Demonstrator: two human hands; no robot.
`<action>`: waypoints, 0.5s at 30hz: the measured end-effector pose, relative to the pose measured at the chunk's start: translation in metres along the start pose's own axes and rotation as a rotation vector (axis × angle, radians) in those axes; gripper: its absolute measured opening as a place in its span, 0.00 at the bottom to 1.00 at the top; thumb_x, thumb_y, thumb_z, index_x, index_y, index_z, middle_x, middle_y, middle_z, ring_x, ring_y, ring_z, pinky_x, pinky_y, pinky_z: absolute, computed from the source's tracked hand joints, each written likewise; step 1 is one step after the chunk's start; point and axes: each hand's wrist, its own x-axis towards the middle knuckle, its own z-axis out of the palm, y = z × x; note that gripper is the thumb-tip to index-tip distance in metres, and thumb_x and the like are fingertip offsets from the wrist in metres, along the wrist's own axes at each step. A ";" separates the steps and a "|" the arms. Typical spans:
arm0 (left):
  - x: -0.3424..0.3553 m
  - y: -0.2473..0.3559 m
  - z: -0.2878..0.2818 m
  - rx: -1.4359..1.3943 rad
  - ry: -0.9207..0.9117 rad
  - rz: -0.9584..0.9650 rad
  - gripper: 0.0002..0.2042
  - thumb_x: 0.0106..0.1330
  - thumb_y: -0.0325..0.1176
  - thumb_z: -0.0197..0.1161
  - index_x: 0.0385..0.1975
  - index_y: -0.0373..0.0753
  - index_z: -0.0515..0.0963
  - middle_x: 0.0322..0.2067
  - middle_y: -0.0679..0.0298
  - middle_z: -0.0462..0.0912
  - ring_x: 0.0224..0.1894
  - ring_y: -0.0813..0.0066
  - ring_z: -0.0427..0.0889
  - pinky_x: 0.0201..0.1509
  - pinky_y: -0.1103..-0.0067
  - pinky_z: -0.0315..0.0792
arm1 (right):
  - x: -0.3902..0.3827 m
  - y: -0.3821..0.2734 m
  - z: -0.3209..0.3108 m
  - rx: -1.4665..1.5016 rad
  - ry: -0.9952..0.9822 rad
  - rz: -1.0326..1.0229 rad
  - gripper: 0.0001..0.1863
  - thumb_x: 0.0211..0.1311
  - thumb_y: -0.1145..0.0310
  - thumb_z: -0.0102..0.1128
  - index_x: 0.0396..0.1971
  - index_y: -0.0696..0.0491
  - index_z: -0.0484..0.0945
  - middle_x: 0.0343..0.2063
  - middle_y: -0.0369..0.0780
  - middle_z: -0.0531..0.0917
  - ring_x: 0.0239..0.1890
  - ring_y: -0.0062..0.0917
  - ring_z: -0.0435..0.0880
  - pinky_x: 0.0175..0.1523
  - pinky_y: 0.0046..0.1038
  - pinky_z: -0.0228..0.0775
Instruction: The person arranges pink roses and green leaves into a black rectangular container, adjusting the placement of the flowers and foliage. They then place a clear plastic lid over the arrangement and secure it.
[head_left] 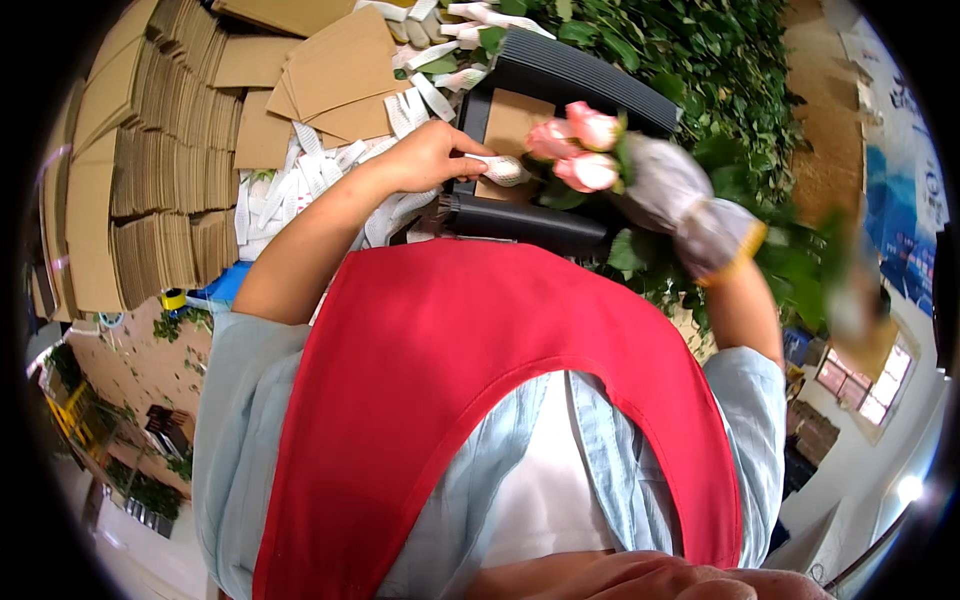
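My bare left hand (432, 160) is closed in a pinch on one end of a white mesh sleeve (505, 171). That sleeve's rounded end lies over a brown cardboard piece (518, 118) in a black-sided stand. My right hand (668, 185), in a grey glove with a yellow cuff edge, is closed around a bunch of pink roses (588, 172) just below the blooms. These blooms point left, toward the mesh sleeve, and stand a little apart from it. Their stems are mostly hidden by the glove, with leaves showing around it.
Black ribbed padding (590, 80) and a black roller-like bar (530, 222) flank the cardboard. Loose white mesh sleeves (290, 190) lie left of the stand, beside tall stacks of cardboard sheets (155, 165). Leafy green stems (720, 50) are heaped at the far right.
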 end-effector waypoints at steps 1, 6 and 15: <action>-0.003 -0.002 0.003 -0.009 0.018 0.022 0.13 0.66 0.31 0.62 0.48 0.36 0.82 0.26 0.64 0.84 0.29 0.81 0.77 0.37 0.80 0.73 | 0.025 0.009 0.023 0.050 -0.040 0.023 0.20 0.67 0.58 0.54 0.51 0.56 0.71 0.46 0.49 0.80 0.44 0.37 0.81 0.46 0.36 0.74; -0.023 -0.006 0.013 0.199 0.158 0.142 0.12 0.65 0.30 0.60 0.46 0.41 0.83 0.27 0.59 0.85 0.28 0.71 0.80 0.38 0.77 0.73 | 0.057 0.057 0.085 0.099 0.013 -0.418 0.18 0.59 0.60 0.63 0.44 0.55 0.74 0.37 0.47 0.81 0.37 0.47 0.79 0.42 0.40 0.72; -0.078 0.017 -0.046 0.215 0.249 -0.136 0.14 0.62 0.27 0.63 0.48 0.36 0.81 0.26 0.59 0.83 0.27 0.75 0.77 0.36 0.78 0.73 | 0.050 0.034 0.069 0.292 -0.156 -0.334 0.17 0.57 0.58 0.63 0.40 0.55 0.75 0.30 0.50 0.81 0.34 0.50 0.78 0.38 0.39 0.71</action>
